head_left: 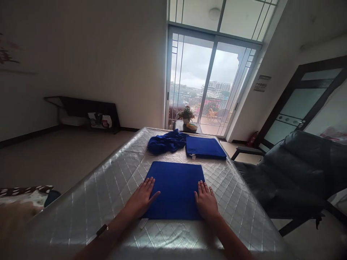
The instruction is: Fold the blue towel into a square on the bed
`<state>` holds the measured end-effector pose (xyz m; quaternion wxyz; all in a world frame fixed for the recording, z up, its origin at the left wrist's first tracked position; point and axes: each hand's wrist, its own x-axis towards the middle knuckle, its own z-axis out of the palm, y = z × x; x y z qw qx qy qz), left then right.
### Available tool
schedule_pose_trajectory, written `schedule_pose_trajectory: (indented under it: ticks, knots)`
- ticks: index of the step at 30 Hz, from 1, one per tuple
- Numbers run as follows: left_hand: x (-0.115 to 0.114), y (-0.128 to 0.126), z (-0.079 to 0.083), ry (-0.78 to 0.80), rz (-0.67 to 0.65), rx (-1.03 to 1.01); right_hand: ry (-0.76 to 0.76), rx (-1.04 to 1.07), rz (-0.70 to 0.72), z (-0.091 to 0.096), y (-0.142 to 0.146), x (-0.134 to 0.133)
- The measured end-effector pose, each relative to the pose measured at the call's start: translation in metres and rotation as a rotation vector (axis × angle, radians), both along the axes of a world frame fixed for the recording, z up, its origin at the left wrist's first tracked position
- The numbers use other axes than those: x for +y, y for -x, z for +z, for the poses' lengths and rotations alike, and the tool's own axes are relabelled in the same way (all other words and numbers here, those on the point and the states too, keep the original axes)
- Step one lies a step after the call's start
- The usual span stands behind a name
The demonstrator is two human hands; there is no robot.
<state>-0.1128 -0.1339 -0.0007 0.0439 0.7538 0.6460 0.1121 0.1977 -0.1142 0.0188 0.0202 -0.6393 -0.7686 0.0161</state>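
Note:
A folded blue cloth lies flat on the plastic-wrapped mattress in front of me. My left hand rests flat on its left edge, fingers stretched out. My right hand lies flat on its right edge, fingers together and extended. Neither hand grips anything. Farther back sits a second folded blue cloth with a small white tag. A crumpled blue cloth lies to its left.
A dark armchair stands close to the mattress's right side. A small table with a potted plant is before the glass balcony doors. A low dark shelf runs along the left wall. Patterned fabric shows at far left.

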Motion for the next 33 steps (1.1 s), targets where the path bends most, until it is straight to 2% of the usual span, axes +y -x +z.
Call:
schedule_pose_trajectory:
  ticks: [4, 8, 10, 13, 16, 19, 22, 25, 27, 29, 33]
  knots:
    - [0.004, -0.001, -0.002, 0.059, 0.017, -0.001, 0.019, -0.047, 0.063, 0.013, 0.002, 0.014]
    - [0.005, 0.000, -0.002, 0.073, 0.023, 0.002, 0.014, 0.011, 0.060, 0.024, 0.011, 0.044]
    - [0.005, 0.001, -0.002, 0.066, 0.019, 0.000, 0.003, 0.047, 0.032, 0.021, 0.015, 0.059]
    - [0.006, 0.002, -0.007, 0.047, 0.021, 0.003, -0.012, 0.077, -0.014, 0.006, 0.015, 0.074]
    - [0.009, 0.005, -0.016, 0.037, 0.024, -0.001, -0.005, 0.096, -0.027, -0.009, 0.011, 0.078]
    - [0.013, 0.009, -0.023, 0.039, 0.037, -0.013, -0.008, 0.121, -0.011, -0.015, 0.007, 0.079]
    - [0.016, 0.014, -0.021, 0.068, 0.085, -0.007, -0.006, 0.133, -0.005, -0.015, 0.005, 0.078]
    - [0.019, 0.014, -0.011, 0.094, 0.148, 0.020, 0.005, 0.138, -0.001, -0.012, 0.004, 0.078]
    - [0.021, 0.006, -0.001, 0.092, 0.133, 0.030, 0.016, 0.143, 0.014, -0.011, 0.002, 0.078]
    - [0.025, -0.013, 0.009, 0.094, 0.065, 0.017, 0.018, 0.153, 0.026, -0.011, 0.001, 0.077]
    - [0.043, -0.079, 0.022, 0.069, -0.164, -0.042, -0.006, 0.171, 0.007, -0.014, 0.001, 0.078]
